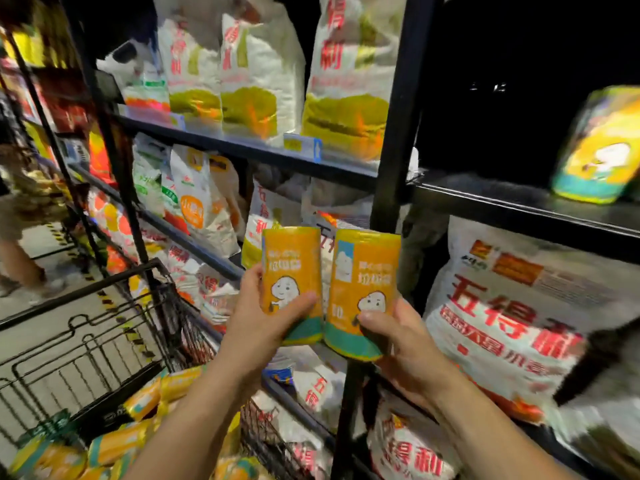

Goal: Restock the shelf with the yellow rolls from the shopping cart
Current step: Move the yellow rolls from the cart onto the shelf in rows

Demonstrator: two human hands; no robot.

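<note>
- Left hand: raised at the centre of the view, fingers wrapped round the lower half of the left yellow roll, thumb across its front.
- Right hand: just beside the left hand, at its 3 o'clock, closed round the lower part of the right yellow roll, thumb lying over the teal band at the base.
- The two held rolls: both upright, printed faces toward the camera, each with a white cartoon figure; they stand side by side, touching or nearly touching near their bases.
- Shopping cart: black wire basket at 8 o'clock from the hands; more yellow rolls lie on their sides in its bottom.
- Shelf: dark board at 2 o'clock from the hands, mostly bare; one shelved yellow roll stands on it at the far right, tilted and blurred.
- Black upright post: rises directly behind the right-hand roll, dividing the shelving bays.
- Flour bags: white sacks with red lettering, filling the bays at 11 and 12 o'clock.
- Large white sack: at 3 o'clock, under the dark board.
- Another person's legs: at 9 o'clock, at the frame's left edge.
</note>
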